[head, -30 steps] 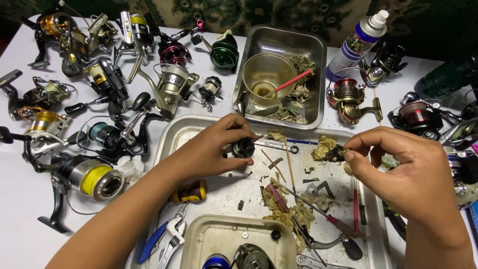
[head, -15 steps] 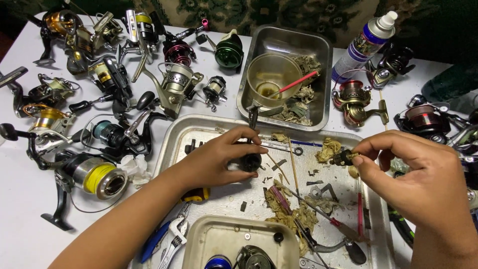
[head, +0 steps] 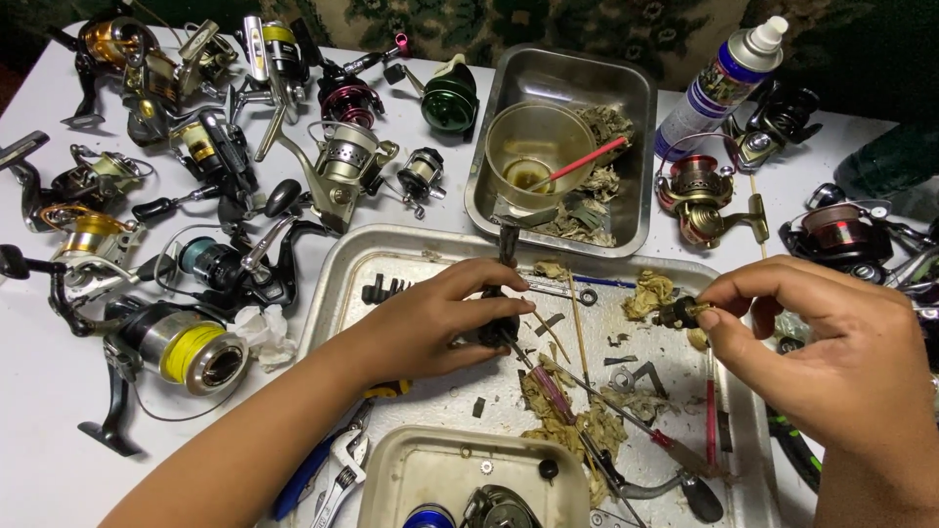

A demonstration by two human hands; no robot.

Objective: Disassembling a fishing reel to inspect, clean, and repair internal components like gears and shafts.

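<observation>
Over the metal tray (head: 391,256), the left hand (head: 445,323) grips a dark reel body (head: 492,328), steadying it; right of it, the right hand (head: 831,362) pinches a small dark part (head: 680,312), lifted clear.

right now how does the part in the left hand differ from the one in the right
The black reel body in the left hand is larger, wrapped by several fingers and resting low on the tray. The small dark part in the right hand is tiny, pinched at the fingertips above the tray. Both are dark.
</observation>
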